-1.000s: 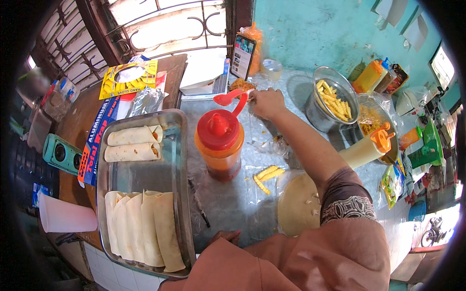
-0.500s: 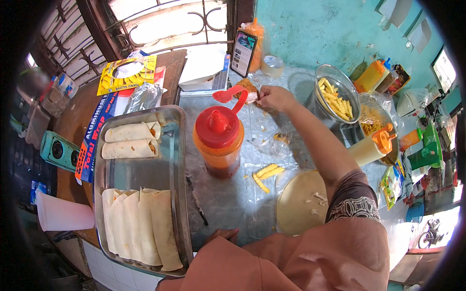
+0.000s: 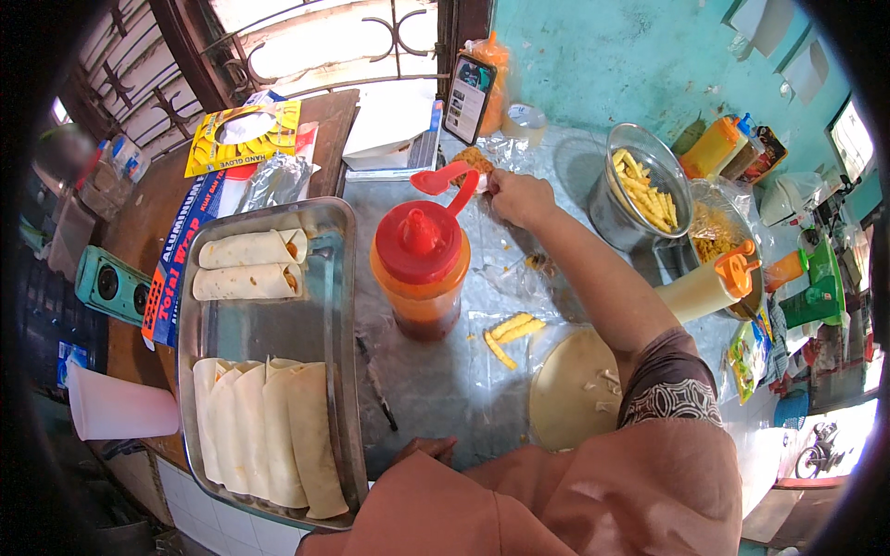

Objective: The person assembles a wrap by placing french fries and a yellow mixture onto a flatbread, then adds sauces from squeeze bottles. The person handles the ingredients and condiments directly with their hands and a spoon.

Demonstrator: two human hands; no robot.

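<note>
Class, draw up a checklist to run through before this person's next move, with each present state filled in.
1. Right hand beside the breaded piece: ok, at its edge.
2. Firm grip there: cannot tell, too small to make out.
3. Left hand empty: cannot tell, clothing hides part.
4. Red-capped bottle upright: ok.
5. Loose fries on the flatbread: not ok, they lie beside it.

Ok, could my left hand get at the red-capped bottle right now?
Probably yes. Your left hand, partly hidden by cloth, shows at the table's near side with the red-capped bottle ahead of it; the loose fries and black pen-like tool lie off to either side.
</note>
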